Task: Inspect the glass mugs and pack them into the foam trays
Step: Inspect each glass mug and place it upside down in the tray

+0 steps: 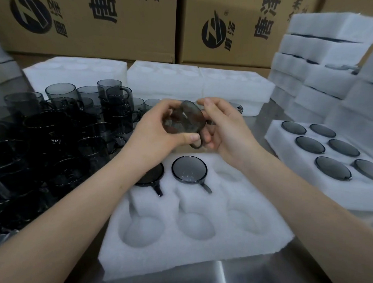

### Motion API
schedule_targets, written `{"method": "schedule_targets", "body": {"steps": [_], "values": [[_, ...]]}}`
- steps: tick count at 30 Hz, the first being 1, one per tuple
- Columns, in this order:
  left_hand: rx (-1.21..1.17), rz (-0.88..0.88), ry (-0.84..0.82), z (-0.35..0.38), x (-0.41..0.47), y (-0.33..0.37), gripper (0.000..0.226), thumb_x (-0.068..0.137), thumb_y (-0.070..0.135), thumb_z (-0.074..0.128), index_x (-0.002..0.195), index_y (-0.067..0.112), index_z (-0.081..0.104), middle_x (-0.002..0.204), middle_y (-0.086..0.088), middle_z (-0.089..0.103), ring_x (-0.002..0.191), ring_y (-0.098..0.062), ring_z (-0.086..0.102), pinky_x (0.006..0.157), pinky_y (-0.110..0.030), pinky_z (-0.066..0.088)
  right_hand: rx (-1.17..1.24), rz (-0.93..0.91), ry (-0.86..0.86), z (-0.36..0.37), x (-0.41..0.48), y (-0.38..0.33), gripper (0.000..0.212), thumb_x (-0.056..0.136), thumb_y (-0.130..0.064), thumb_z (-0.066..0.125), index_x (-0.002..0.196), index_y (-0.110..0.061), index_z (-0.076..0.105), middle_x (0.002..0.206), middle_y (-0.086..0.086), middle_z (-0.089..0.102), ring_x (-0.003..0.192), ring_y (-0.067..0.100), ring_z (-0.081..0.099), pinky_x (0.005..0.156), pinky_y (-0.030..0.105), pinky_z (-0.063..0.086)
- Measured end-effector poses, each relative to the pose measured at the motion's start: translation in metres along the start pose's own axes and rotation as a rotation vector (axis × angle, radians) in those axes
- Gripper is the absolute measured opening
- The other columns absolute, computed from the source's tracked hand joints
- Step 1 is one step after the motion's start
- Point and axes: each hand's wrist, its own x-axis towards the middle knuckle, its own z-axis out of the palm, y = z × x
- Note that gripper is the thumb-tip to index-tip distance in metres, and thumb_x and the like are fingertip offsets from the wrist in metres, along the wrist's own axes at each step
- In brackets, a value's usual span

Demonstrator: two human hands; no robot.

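- my left hand [158, 127] is curled round the smoky glass mug [183, 118], with the thumb pressed on its near edge. the mug lies tilted on its side.
- my right hand [224, 130] grips the same mug from the other side. the fingertips are on its top edge and the lower fingers curl by the handle.
- below my fingers lies the foam tray [199, 237]. two packed mugs [189, 170] sit in its far row, one half hidden under my left wrist.
- left of my fingers stand the loose mugs [76, 120].
- well to the right of my fingers is a full tray [287, 145].

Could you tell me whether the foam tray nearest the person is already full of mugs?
No, the near foam tray holds only a left mug and a middle mug in its back row; its other four pockets are empty.
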Motion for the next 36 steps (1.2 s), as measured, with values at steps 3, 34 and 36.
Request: {"method": "schedule_targets", "body": {"steps": [3,34,36], "values": [[-0.102,-0.059,0.106,-0.003,0.001,-0.003,0.054,0.070,0.013,0.084,0.113,0.018,0.051,0.105,0.000,0.068,0.095,-0.012,0.068,0.088,-0.034,0.053,-0.100,0.058,-0.105,-0.001,-0.001,-0.001,0.025,0.096,-0.038,0.056,0.092,-0.014,0.051,0.080,0.004,0.058,0.049,0.018,0.051,0.043,0.024,0.041],[-0.187,-0.184,-0.015,-0.004,0.004,-0.002,0.018,0.093,0.039,0.057,0.092,0.024,0.065,0.088,0.012,0.071,0.083,-0.002,0.065,0.067,-0.012,0.047,-0.035,-0.051,-0.306,-0.005,0.000,0.003,0.036,0.098,-0.032,0.042,0.069,-0.016,0.056,0.061,0.002,0.032,0.048,0.015,0.044,0.051,0.023,0.038],[-0.143,-0.146,0.010,-0.004,0.004,-0.003,0.013,0.089,0.033,0.065,0.098,0.024,0.063,0.087,0.015,0.067,0.077,0.005,0.061,0.069,-0.012,0.044,-0.045,0.014,-0.316,-0.006,0.001,0.003,0.045,0.102,-0.032,0.039,0.062,-0.017,0.049,0.058,-0.002,0.036,0.052,0.016,0.043,0.055,0.025,0.039]]}}
